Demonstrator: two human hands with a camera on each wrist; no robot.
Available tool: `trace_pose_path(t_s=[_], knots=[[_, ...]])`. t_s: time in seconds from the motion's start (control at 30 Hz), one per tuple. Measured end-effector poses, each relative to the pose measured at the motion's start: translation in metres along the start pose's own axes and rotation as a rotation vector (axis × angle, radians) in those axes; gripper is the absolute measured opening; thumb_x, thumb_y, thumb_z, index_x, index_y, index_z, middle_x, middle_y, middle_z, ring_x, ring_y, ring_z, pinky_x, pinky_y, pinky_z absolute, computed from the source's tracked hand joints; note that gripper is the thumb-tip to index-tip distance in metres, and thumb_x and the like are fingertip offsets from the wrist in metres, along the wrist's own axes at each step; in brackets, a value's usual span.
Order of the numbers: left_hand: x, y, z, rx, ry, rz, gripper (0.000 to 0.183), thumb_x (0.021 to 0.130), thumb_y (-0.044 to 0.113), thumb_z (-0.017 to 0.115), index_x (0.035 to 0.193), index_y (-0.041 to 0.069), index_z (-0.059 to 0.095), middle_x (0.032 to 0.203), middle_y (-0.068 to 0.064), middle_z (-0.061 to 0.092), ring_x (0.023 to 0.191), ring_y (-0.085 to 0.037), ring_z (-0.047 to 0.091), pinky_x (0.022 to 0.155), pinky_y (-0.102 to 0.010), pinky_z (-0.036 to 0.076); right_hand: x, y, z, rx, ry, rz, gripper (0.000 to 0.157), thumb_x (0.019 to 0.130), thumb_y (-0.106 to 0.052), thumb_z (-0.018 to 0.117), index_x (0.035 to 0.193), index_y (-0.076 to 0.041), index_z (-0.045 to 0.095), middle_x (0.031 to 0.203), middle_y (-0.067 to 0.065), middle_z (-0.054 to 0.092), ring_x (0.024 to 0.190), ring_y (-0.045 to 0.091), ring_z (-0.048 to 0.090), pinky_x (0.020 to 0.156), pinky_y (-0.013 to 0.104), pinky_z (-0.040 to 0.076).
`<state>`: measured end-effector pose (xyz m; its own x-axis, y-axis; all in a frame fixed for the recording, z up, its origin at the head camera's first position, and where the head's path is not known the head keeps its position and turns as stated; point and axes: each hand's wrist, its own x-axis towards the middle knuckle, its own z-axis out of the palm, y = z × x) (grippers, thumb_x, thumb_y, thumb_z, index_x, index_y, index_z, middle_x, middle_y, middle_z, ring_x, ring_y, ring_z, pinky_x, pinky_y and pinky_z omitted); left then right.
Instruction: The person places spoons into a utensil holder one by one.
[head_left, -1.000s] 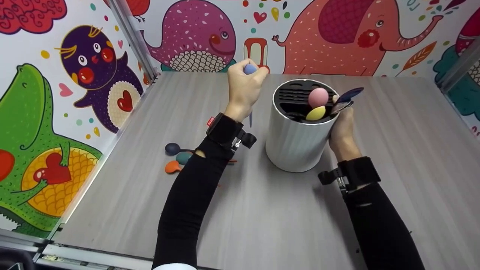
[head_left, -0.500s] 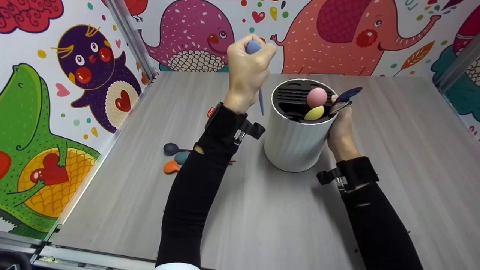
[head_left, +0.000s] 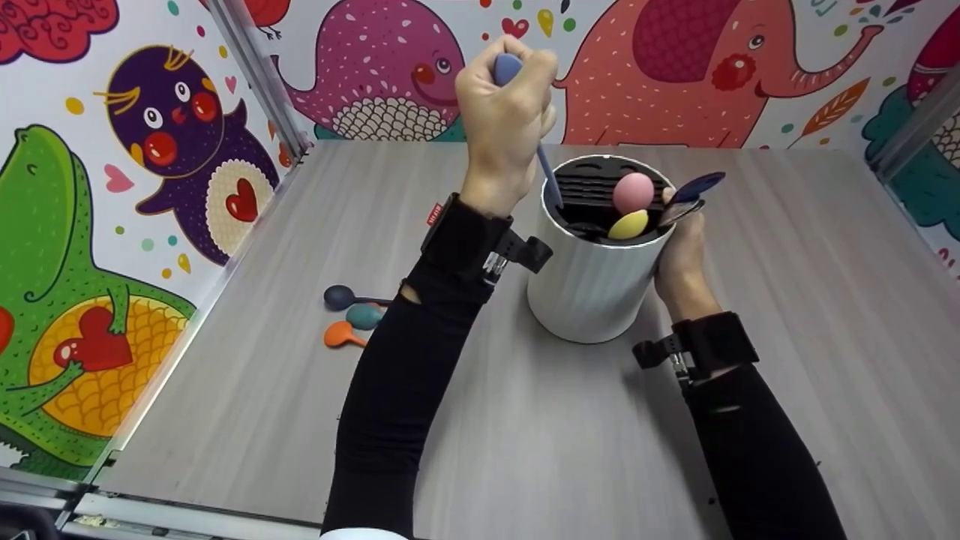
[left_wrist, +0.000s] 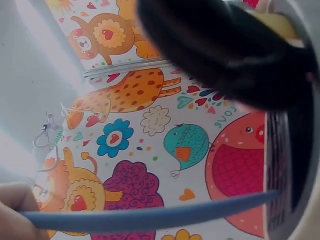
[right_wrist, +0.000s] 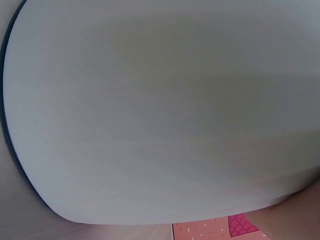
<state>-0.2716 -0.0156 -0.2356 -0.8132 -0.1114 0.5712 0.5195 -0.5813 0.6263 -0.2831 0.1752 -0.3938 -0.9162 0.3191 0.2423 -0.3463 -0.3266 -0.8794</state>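
Observation:
My left hand (head_left: 502,124), raised at the back, grips a blue spoon (head_left: 550,176) by its rounded head, the thin handle slanting down. The handle's tip is just inside the left rim of a white cylindrical utensil holder (head_left: 589,292) with a black slotted insert. In the left wrist view the blue handle (left_wrist: 150,220) points at the slotted part. On the holder's right side my right hand (head_left: 682,262) grips the wall, its thumb up at the rim. A pink round-headed utensil (head_left: 634,193), a yellow one (head_left: 628,225) and dark blue ones (head_left: 697,187) stand in the holder.
On the table left of my left forearm lie a dark spoon (head_left: 340,298), a teal spoon (head_left: 364,316) and an orange spoon (head_left: 343,334), their handles partly hidden by the sleeve. Panels with cartoon animals (head_left: 390,67) border the table's back and left side.
My left hand has risen and moved slightly right with the blue spoon, bringing the handle's tip from left of the holder to inside its rim. The right hand keeps its hold.

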Motion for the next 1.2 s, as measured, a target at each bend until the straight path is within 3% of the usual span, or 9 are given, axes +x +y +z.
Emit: trace_pose_path(t_s=[0.2,0.5,0.73,1.03,1.2], knots=[[-0.007,-0.022,-0.005,0.012,-0.003,-0.02,0.033,0.092,-0.012,0.052,0.065,0.006,0.047,0.051,0.001,0.036,0.041,-0.009,0.029,0.04,-0.024,0.024,0.0,-0.001,0.002,0.042,-0.012,-0.008,0.028,0.101,-0.025,0.049,0.102,-0.013,0.074,0.099,-0.001,0.071,0.096,0.012,0.061,0.093,0.025,0.047],[-0.024,-0.056,-0.018,0.104,-0.042,-0.067,0.041,0.1,0.002,0.056,0.061,0.011,0.046,0.049,0.002,0.033,0.04,-0.012,0.028,0.04,-0.024,0.022,0.001,0.0,0.0,0.0,0.006,0.011,0.027,0.101,-0.026,0.05,0.096,-0.016,0.074,0.097,-0.004,0.07,0.094,0.01,0.06,0.09,0.023,0.048],[-0.032,-0.071,-0.026,0.235,-0.08,-0.086,0.048,0.106,0.012,0.045,0.059,0.01,0.051,0.05,-0.001,0.042,0.041,-0.014,0.039,0.04,-0.025,0.031,0.0,0.0,-0.001,-0.009,0.006,0.018,0.027,0.101,-0.028,0.051,0.098,-0.016,0.075,0.098,-0.003,0.071,0.095,0.011,0.061,0.091,0.023,0.048],[-0.034,-0.081,-0.032,0.469,-0.177,-0.012,0.041,0.106,0.011,0.047,0.067,0.005,0.055,0.053,-0.003,0.048,0.049,-0.022,0.049,0.051,-0.027,0.041,0.002,0.0,0.0,0.024,-0.005,-0.005,0.026,0.1,-0.026,0.051,0.096,-0.014,0.074,0.095,-0.002,0.07,0.092,0.01,0.061,0.089,0.024,0.048],[-0.041,-0.091,-0.04,0.572,-0.194,-0.021,0.04,0.107,0.015,0.047,0.069,0.004,0.055,0.055,-0.001,0.049,0.052,-0.018,0.052,0.054,-0.026,0.04,0.001,0.0,0.0,0.037,-0.02,0.004,0.026,0.101,-0.024,0.049,0.09,-0.015,0.07,0.09,-0.004,0.066,0.088,0.009,0.058,0.088,0.024,0.047]])
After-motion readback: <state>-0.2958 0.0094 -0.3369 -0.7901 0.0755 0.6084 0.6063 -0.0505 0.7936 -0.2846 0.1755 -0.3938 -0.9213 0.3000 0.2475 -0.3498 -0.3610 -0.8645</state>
